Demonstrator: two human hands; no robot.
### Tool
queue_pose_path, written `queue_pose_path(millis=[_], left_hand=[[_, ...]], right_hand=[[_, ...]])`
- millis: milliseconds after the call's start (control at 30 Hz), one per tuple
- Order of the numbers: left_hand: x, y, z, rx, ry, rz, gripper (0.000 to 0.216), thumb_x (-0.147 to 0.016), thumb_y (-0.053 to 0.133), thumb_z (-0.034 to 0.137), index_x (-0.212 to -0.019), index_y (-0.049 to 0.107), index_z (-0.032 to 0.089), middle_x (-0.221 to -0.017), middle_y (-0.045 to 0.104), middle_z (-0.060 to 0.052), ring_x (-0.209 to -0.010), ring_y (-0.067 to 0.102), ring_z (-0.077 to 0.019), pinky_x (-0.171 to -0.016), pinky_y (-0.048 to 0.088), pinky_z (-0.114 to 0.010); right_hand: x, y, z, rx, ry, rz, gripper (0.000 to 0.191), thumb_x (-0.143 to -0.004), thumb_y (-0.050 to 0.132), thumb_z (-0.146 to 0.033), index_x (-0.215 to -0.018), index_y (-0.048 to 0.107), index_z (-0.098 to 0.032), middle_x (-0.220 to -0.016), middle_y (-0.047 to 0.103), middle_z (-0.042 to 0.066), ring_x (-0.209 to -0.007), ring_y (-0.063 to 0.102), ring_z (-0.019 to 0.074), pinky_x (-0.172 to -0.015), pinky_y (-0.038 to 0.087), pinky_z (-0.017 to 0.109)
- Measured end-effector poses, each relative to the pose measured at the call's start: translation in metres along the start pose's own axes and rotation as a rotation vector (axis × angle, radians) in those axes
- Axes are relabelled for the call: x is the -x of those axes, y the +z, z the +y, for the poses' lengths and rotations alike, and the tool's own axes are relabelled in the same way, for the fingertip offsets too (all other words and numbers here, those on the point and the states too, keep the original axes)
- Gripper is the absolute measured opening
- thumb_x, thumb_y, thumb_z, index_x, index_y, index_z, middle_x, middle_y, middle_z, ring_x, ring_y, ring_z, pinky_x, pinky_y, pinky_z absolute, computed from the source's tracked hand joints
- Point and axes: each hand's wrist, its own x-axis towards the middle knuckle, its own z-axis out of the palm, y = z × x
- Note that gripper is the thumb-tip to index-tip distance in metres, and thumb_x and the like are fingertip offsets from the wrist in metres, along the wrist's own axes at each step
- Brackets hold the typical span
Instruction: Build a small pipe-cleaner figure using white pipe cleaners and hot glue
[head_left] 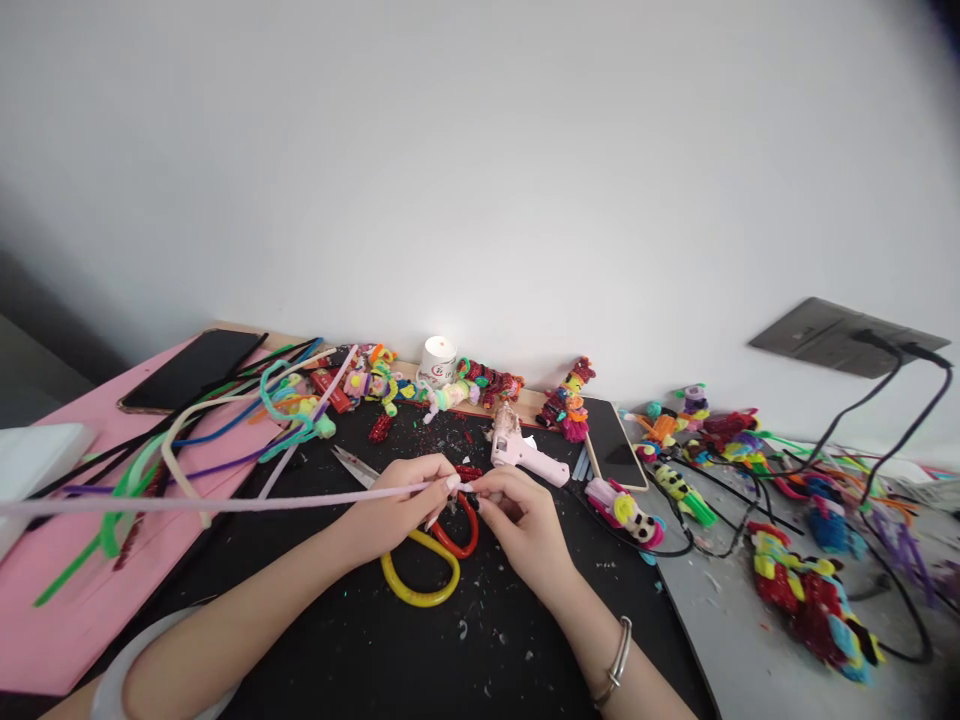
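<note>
A long pale lilac pipe cleaner [285, 503] stretches from the left edge of the view to my fingers. My left hand [416, 500] pinches it near its right end. Thumb and forefinger of my right hand [521, 515] close on the tip, right beside the left fingertips. Under my hands lie scissors with one yellow handle loop [421, 598] and one red loop [466, 535], their blades [354, 466] pointing back left. A red tinsel piece [469, 471] shows partly behind my fingers. Just beyond my right hand rests a pink glue gun [529, 455].
Loose pipe cleaners [180, 440] and a dark phone [191, 370] lie on a pink board [45, 610] at left. A white cup [439, 360] stands by the wall. Several pipe-cleaner figures [814, 600] lie at right, among black cables [919, 610]. A pale-framed phone [616, 445] leans near the back.
</note>
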Motion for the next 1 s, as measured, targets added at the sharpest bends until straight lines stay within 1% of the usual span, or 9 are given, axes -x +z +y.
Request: queue_pose_path(millis=[67,133,267,367,467,567,767,900,1000], left_hand=[[0.0,-0.001,0.001,0.022,0.009,-0.002,0.03,-0.09,0.044,0.04,-0.073,0.052,0.018,-0.054,0.047,0.006,-0.049,0.039,-0.009,-0.049,0.029,-0.02],[0.001,-0.001,0.004,0.018,0.017,-0.011,0.029,-0.09,0.043,0.04,-0.075,0.053,0.018,-0.054,0.047,0.006,-0.05,0.04,-0.0094,-0.049,0.03,-0.021],[0.004,-0.001,0.01,-0.045,0.056,-0.052,0.028,-0.092,0.04,0.039,-0.079,0.054,0.018,-0.057,0.048,0.005,-0.054,0.043,-0.0102,-0.053,0.033,-0.021],[0.006,0.002,0.01,-0.131,0.151,-0.09,0.027,-0.092,0.04,0.037,-0.083,0.058,0.019,-0.066,0.054,0.003,-0.061,0.049,-0.0115,-0.06,0.036,-0.022],[0.006,0.006,0.006,-0.212,0.232,-0.077,0.025,-0.092,0.04,0.034,-0.086,0.06,0.02,-0.077,0.062,0.001,-0.07,0.055,-0.0134,-0.067,0.039,-0.022],[0.007,0.008,0.002,-0.306,0.234,-0.068,0.024,-0.093,0.039,0.033,-0.086,0.059,0.021,-0.078,0.063,0.0,-0.071,0.057,-0.0142,-0.067,0.038,-0.023],[0.008,0.009,-0.003,-0.443,0.265,-0.07,0.021,-0.093,0.038,0.028,-0.089,0.057,0.022,-0.078,0.063,0.0,-0.071,0.059,-0.0148,-0.065,0.038,-0.023],[0.007,0.007,-0.004,-0.51,0.278,-0.079,0.019,-0.093,0.037,0.025,-0.091,0.056,0.021,-0.079,0.064,0.0,-0.07,0.059,-0.014,-0.065,0.038,-0.023],[0.006,0.005,-0.001,-0.505,0.254,-0.114,0.019,-0.094,0.038,0.027,-0.092,0.056,0.02,-0.081,0.064,0.0,-0.071,0.059,-0.0133,-0.065,0.039,-0.022]], right_hand=[[0.0,0.0,-0.001,-0.043,0.018,-0.001,0.013,-0.082,0.058,-0.015,-0.086,0.069,-0.02,-0.081,0.064,0.003,-0.063,0.056,0.0136,-0.052,0.044,0.023],[0.0,-0.001,-0.001,-0.062,0.025,-0.009,0.012,-0.086,0.056,-0.019,-0.086,0.068,-0.02,-0.081,0.064,0.004,-0.068,0.058,0.0152,-0.054,0.045,0.024],[0.002,-0.001,0.0,-0.079,0.047,-0.039,0.031,-0.097,0.039,-0.03,-0.081,0.062,-0.018,-0.071,0.056,0.003,-0.067,0.053,0.0159,-0.057,0.043,0.025],[0.004,0.001,-0.001,-0.128,0.083,-0.091,0.034,-0.098,0.036,-0.036,-0.076,0.055,-0.019,-0.069,0.049,0.0,-0.064,0.047,0.0145,-0.057,0.04,0.025],[0.005,0.002,-0.002,-0.204,0.112,-0.128,0.035,-0.097,0.035,-0.039,-0.071,0.049,-0.02,-0.067,0.046,-0.001,-0.063,0.043,0.0139,-0.059,0.037,0.025],[0.005,0.003,-0.002,-0.227,0.135,-0.14,0.036,-0.096,0.038,-0.04,-0.067,0.045,-0.021,-0.064,0.043,-0.003,-0.061,0.041,0.0137,-0.058,0.035,0.025],[0.005,0.002,0.0,-0.261,0.173,-0.157,0.034,-0.094,0.039,-0.039,-0.065,0.042,-0.021,-0.061,0.038,-0.004,-0.058,0.036,0.0131,-0.055,0.029,0.025],[0.004,0.001,-0.003,-0.196,0.181,-0.17,0.033,-0.093,0.041,-0.034,-0.063,0.039,-0.021,-0.061,0.037,-0.004,-0.057,0.034,0.0122,-0.054,0.028,0.025],[0.003,-0.001,-0.004,-0.111,0.156,-0.162,0.031,-0.092,0.041,-0.028,-0.063,0.04,-0.02,-0.061,0.039,-0.004,-0.058,0.035,0.0121,-0.055,0.029,0.024]])
